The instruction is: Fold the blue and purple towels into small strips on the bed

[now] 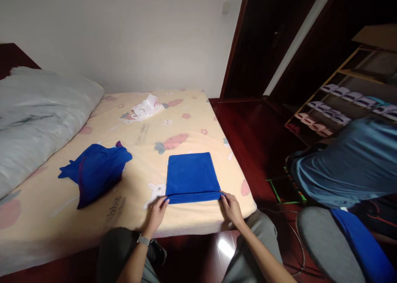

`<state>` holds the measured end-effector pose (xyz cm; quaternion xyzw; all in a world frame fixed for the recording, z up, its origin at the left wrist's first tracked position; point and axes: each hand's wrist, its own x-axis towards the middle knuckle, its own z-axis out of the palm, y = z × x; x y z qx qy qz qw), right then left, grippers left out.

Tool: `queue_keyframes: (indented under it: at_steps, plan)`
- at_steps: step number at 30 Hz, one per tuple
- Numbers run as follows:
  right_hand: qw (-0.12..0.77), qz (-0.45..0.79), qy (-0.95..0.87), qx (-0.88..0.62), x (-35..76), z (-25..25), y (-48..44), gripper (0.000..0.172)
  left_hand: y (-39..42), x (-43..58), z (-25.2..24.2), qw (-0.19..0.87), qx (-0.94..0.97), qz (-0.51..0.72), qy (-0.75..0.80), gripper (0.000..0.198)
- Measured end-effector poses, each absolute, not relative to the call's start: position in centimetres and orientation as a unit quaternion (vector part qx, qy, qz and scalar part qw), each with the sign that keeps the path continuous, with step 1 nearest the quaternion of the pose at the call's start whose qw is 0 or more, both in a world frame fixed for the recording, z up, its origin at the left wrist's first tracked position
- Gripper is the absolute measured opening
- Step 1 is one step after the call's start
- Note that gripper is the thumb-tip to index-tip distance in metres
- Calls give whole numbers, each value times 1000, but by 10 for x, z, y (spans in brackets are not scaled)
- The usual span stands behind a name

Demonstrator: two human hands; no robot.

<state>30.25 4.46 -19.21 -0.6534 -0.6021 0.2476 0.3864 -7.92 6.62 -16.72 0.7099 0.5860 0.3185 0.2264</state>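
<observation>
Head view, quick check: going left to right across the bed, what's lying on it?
Grey quilt → crumpled blue cloth → white plastic bag → folded blue cloth.

You see a plain blue folded cloth (190, 176), while left of it a crumpled cloth (96, 171) has the same blue with some purple, under it the sheet (189, 105) is cream with pink carrots and white rabbits, and the duvet (37, 109) further left is pale grey.

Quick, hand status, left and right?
Left hand: pinching the near left corner of the folded blue cloth.
Right hand: pinching its near right corner.
</observation>
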Motion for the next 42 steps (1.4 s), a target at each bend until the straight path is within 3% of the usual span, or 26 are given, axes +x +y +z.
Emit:
queue_keyframes:
  at_steps: [10, 14, 21, 26, 34, 38, 42]
  plan:
    - [352, 204, -586, -700, 291, -180, 56, 47, 80, -65, -180, 107, 704, 328, 620, 37]
    - [415, 261, -525, -696, 285, -184, 48, 49, 69, -61, -177, 129, 696, 342, 618, 36]
    - [454, 242, -500, -697, 283, -189, 42, 50, 65, -63, -179, 154, 665, 378, 625, 30]
    - [448, 260, -499, -695, 287, -183, 47, 51, 73, -69, -176, 165, 651, 403, 621, 31]
    - [453, 326, -473, -681, 287, -177, 51, 54, 66, -70, -187, 289, 613, 408, 612, 42]
    - [445, 368, -458, -676, 287, -178, 56, 60, 71, -72, -185, 296, 599, 432, 605, 39]
    - [434, 319, -486, -688, 293, -176, 59, 53, 75, -75, -180, 266, 611, 427, 611, 44]
